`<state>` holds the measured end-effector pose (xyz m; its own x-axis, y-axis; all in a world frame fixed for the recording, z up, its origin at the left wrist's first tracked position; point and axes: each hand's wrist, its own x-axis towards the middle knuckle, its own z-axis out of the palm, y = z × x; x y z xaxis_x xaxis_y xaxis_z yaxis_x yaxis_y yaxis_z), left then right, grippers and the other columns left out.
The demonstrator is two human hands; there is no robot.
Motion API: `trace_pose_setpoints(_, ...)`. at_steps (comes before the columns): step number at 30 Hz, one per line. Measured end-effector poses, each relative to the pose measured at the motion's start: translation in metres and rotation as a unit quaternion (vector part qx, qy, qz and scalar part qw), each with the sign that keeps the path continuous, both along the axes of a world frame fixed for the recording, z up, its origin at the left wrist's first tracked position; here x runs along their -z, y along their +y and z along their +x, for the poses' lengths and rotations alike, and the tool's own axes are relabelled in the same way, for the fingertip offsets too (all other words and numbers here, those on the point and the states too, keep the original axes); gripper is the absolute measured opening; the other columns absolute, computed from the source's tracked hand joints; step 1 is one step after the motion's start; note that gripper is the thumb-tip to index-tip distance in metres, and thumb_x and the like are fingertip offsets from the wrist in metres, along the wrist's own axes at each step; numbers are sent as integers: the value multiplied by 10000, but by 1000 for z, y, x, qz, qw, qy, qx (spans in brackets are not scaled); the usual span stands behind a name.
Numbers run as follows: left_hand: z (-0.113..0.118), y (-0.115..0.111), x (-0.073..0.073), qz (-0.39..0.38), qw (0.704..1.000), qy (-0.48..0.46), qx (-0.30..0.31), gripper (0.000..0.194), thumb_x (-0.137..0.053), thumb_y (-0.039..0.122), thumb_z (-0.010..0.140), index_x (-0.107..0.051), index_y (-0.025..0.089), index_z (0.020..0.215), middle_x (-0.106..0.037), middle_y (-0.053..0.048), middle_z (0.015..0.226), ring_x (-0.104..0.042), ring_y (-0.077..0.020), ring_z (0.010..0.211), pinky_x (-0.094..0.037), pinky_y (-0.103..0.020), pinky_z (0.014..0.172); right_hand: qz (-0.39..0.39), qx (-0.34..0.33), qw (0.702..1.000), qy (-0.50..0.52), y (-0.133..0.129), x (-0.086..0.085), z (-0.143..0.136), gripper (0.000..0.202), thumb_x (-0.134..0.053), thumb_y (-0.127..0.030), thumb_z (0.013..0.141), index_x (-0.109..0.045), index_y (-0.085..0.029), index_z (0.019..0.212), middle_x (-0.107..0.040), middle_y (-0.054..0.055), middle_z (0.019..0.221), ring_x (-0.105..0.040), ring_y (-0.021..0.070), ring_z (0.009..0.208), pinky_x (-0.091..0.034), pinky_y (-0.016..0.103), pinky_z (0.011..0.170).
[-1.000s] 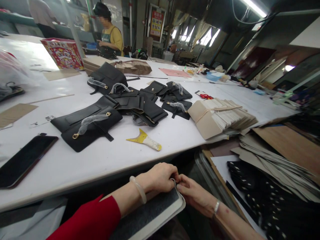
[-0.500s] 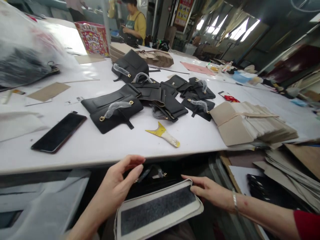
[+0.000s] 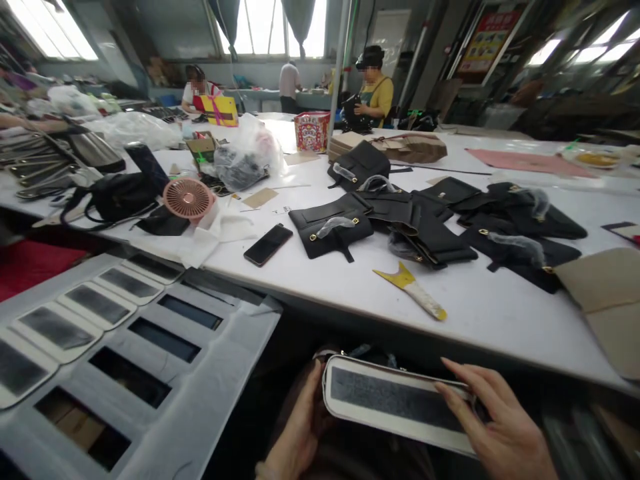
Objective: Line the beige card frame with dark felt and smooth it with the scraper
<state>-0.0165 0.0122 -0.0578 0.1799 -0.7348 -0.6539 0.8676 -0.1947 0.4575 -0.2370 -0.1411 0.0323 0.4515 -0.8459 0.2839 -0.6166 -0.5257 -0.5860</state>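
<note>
A bag piece [image 3: 395, 397] with rounded corners, off-white with a long black strip, is held low in front of me, below the table edge. My left hand [image 3: 303, 420] is closed round its left end, fingers partly hidden behind it. At the right end my right hand [image 3: 500, 420] grips it, with one finger lying on the strip and others stretched above the edge. Behind its top edge a small clear-wrapped handle with gold fittings shows in the dark. On the table beyond lie several black leather bag pieces [image 3: 330, 230] with plastic-wrapped handles.
A yellow-and-white forked tool [image 3: 413, 290] and a phone [image 3: 269, 245] lie near the table's front edge. To the left, a grey board [image 3: 220, 373] with cut-out slots carries several similar pieces [image 3: 97, 303]. A pink fan [image 3: 189, 198] stands behind it. Co-workers [image 3: 375, 93] are farther back.
My view has swung left, bringing the slotted board and fan into sight. My left hand, earlier raised above the piece, now holds its left end; the piece tilts the other way.
</note>
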Motion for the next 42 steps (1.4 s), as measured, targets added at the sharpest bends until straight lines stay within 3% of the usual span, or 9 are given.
trace_pose_setpoints(1, -1, -1, 2, -19, 999, 29, -6, 589, -557, 634, 838, -622, 209, 1241, -696, -85, 1140, -622, -273, 1085, -495, -354, 854, -31, -65, 997, -18, 10, -7, 20, 275, -563, -429, 903, -634, -274, 1119, -598, 54, 1061, -605, 199, 947, -498, 293, 834)
trace_pose_setpoints(3, -3, -6, 2, -57, 995, 74, -33, 555, -594, 589, 840, -669, 144, 1165, -714, -106, 1073, -635, -267, 1045, -482, -355, 895, -45, -192, 980, -28, 31, -20, 61, 130, -551, -281, 927, -621, -264, 1035, -600, 34, 1000, -604, 162, 901, -493, 249, 805)
trace_pose_setpoints(6, -5, -14, 1, -85, 988, 102, -77, 469, -649, 510, 835, -715, 98, 1049, -726, -115, 1015, -644, -254, 1013, -464, -344, 947, 28, -297, 953, 53, 55, -27, 110, 152, -495, -144, 916, -604, -226, 983, -608, 53, 992, -596, 195, 906, -503, 324, 817)
trace_pose_setpoints(10, -3, -18, 4, -83, 984, 113, -110, 357, -685, 450, 825, -742, 124, 959, -741, -83, 971, -648, -235, 1015, -454, -325, 981, 122, -283, 934, 181, 63, -28, 136, 247, -544, -74, 826, -588, -214, 1025, -601, 83, 1085, -583, 268, 1007, -494, 435, 878)
trace_pose_setpoints(17, 3, -4, 9, -107, 983, 98, -111, 347, -652, 399, 863, -727, 116, 1049, -734, -104, 1041, -644, -245, 1038, -447, -340, 984, 187, -285, 908, 243, 62, -37, 144, 251, -551, -67, 824, -586, -211, 1027, -590, 85, 1113, -584, 270, 1043, -491, 413, 882)
trace_pose_setpoints(28, 7, 4, 6, -127, 987, 19, -91, 257, -694, 370, 839, -734, 168, 992, -733, -52, 989, -642, -183, 965, -452, -267, 907, 200, -297, 903, 237, 63, -35, 148, 123, -516, -92, 886, -550, -209, 900, -560, 61, 1071, -554, 246, 1022, -460, 399, 877)
trace_pose_setpoints(42, 14, 12, -14, -97, 994, -40, -4, 492, -661, 481, 838, -627, 163, 1212, -666, -111, 1170, -582, -260, 1137, -454, -336, 920, 184, -278, 915, 225, 65, -39, 148, 118, -543, -83, 874, -569, -197, 881, -570, 51, 1019, -575, 234, 959, -469, 369, 832)
